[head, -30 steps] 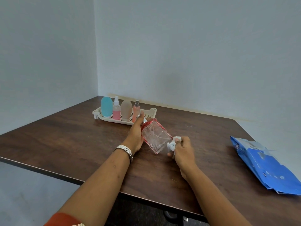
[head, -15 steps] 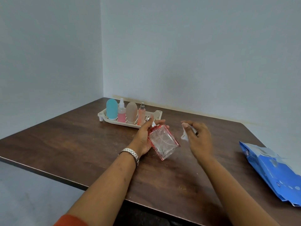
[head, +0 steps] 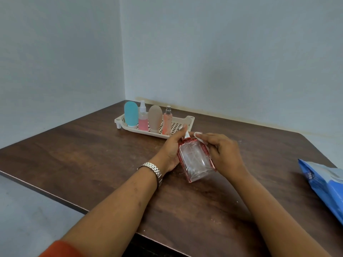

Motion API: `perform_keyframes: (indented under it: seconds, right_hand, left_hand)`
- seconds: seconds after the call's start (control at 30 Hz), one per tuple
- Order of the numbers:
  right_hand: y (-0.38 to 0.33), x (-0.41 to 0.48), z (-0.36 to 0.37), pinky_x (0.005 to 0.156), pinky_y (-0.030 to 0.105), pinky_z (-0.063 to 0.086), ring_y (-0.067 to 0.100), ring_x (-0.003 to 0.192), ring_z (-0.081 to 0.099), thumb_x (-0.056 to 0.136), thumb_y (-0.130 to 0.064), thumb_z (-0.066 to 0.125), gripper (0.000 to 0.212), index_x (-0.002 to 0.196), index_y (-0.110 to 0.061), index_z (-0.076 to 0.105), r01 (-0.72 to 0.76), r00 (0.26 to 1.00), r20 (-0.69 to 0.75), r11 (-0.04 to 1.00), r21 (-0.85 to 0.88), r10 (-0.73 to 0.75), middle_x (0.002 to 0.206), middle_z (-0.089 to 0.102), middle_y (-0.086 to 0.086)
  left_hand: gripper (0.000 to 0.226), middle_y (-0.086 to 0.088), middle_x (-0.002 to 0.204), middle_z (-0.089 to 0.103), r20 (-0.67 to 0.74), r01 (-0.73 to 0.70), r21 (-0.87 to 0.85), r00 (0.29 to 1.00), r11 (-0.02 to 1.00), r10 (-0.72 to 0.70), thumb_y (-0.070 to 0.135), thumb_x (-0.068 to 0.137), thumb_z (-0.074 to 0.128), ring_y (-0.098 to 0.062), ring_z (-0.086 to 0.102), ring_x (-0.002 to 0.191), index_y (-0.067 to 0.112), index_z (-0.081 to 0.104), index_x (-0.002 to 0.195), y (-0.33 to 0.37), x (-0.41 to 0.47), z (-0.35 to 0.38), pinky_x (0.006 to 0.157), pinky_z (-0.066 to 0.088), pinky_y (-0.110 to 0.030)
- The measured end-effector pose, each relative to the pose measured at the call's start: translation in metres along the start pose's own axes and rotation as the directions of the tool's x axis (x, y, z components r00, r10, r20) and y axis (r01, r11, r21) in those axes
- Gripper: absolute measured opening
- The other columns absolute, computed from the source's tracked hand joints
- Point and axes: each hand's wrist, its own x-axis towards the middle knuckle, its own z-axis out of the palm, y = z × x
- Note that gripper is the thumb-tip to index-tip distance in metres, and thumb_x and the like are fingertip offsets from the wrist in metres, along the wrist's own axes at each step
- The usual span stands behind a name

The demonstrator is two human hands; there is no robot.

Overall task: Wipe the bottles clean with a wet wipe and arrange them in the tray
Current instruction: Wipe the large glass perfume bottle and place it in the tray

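Note:
A clear square bottle with red edges (head: 195,162) is tilted above the middle of the brown table. My left hand (head: 171,152) grips its left side, index finger up by the nozzle. My right hand (head: 223,152) pinches a small white wet wipe (head: 199,135) against the bottle's right shoulder. Behind them stands a cream slotted tray (head: 182,125) holding a teal bottle (head: 131,113), a pink spray bottle (head: 143,117), a beige bottle (head: 155,117) and a slim peach spray bottle (head: 167,121), all upright in a row.
A blue wet-wipe pack (head: 326,184) lies at the table's right edge. The table (head: 92,154) sits in a room corner, walls behind and to the left. Its front edge runs diagonally at the lower left. A metal watch (head: 153,170) is on my left wrist.
My right hand lifted the wipe from the bottle's base, then brought it to the bottle's upper right side. My left hand turned the bottle more upright.

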Motion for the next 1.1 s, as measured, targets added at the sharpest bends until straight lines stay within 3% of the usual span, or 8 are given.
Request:
perform_keyframes:
  seconds: [0.07,0.2,0.4,0.57,0.8,0.9,1.0,1.1]
  right_hand:
    - [-0.001,-0.002,0.0,0.084,0.023,0.047,0.009,0.094,0.06,0.086,-0.001,0.06,0.031,0.11,-0.017,0.069,0.009,1.0,-0.012,1.0,0.021,-0.008,0.104,0.069,-0.005]
    - [-0.002,-0.007,-0.006,0.073,0.007,0.045,0.007,0.081,0.061,0.086,-0.005,0.061,0.026,0.107,-0.017,0.07,0.022,1.0,-0.005,0.999,0.045,-0.022,0.093,0.071,-0.003]
    - [-0.01,-0.015,-0.01,0.079,0.002,0.039,0.002,0.093,0.056,0.09,-0.005,0.057,0.032,0.117,-0.02,0.065,-0.034,0.998,0.053,0.999,0.02,0.033,0.104,0.063,-0.011]
    - [-0.018,-0.014,-0.01,0.083,-0.005,0.031,-0.009,0.102,0.044,0.09,0.003,0.051,0.041,0.126,-0.017,0.057,-0.022,0.998,0.063,1.0,0.015,0.021,0.114,0.051,-0.018]
    - [-0.012,-0.014,-0.012,0.08,-0.001,0.04,-0.005,0.091,0.056,0.084,0.004,0.06,0.031,0.109,-0.012,0.069,0.005,1.0,-0.026,1.0,0.016,-0.004,0.102,0.066,-0.009]
    - [-0.008,-0.013,-0.018,0.069,0.002,0.042,-0.006,0.075,0.059,0.082,-0.005,0.068,0.019,0.097,-0.014,0.074,-0.079,0.993,0.091,0.995,0.065,0.073,0.088,0.068,-0.011]
    - [-0.003,-0.012,-0.025,0.068,0.004,0.042,-0.005,0.079,0.062,0.077,-0.013,0.074,0.012,0.087,-0.02,0.076,-0.205,0.946,0.275,0.974,0.102,0.17,0.085,0.071,-0.011]
    - [-0.002,-0.011,-0.03,0.071,0.014,0.049,0.0,0.078,0.063,0.075,-0.014,0.076,0.014,0.08,-0.027,0.076,-0.263,0.913,0.347,0.959,0.104,0.213,0.081,0.071,-0.013]
  left_hand:
    - [0.045,-0.01,0.087,0.071,-0.006,-0.004,0.021,1.0,1.0,0.004,0.043,0.098,0.041,-0.022,0.067,0.083,0.006,0.066,0.101,0.001,-0.002,0.001,0.079,0.054,-0.036]
    - [0.043,-0.008,0.08,0.071,0.001,-0.006,0.046,1.0,0.999,0.006,0.037,0.099,0.041,-0.021,0.067,0.078,0.004,0.067,0.1,0.002,-0.007,0.002,0.075,0.055,-0.033]
    - [0.041,-0.01,0.077,0.069,0.014,-0.012,0.028,1.0,1.0,0.012,0.034,0.099,0.04,-0.021,0.066,0.075,0.003,0.068,0.094,0.004,-0.013,0.006,0.077,0.053,-0.034]
    - [0.044,-0.014,0.087,0.071,-0.058,-0.148,-0.006,0.987,0.989,0.148,0.032,0.099,0.04,-0.026,0.065,0.085,0.011,0.074,0.082,0.007,-0.01,0.004,0.091,0.048,-0.043]
    - [0.041,-0.014,0.096,0.07,-0.089,-0.187,0.047,0.978,0.981,0.191,0.034,0.1,0.04,-0.027,0.065,0.093,0.012,0.072,0.086,0.009,-0.01,0.004,0.092,0.05,-0.045]
    - [0.038,-0.017,0.088,0.07,-0.127,-0.141,-0.019,0.982,0.99,0.138,0.036,0.098,0.042,-0.028,0.066,0.086,0.007,0.067,0.093,0.011,-0.008,0.0,0.089,0.051,-0.043]
    - [0.041,-0.017,0.083,0.07,-0.15,-0.088,-0.082,0.986,0.993,0.075,0.038,0.096,0.045,-0.029,0.065,0.082,0.002,0.062,0.101,0.014,-0.007,-0.004,0.091,0.049,-0.043]
    - [0.042,-0.017,0.082,0.069,-0.142,-0.075,-0.094,0.988,0.993,0.061,0.039,0.096,0.043,-0.029,0.064,0.082,0.002,0.062,0.094,0.013,-0.007,-0.005,0.092,0.048,-0.044]
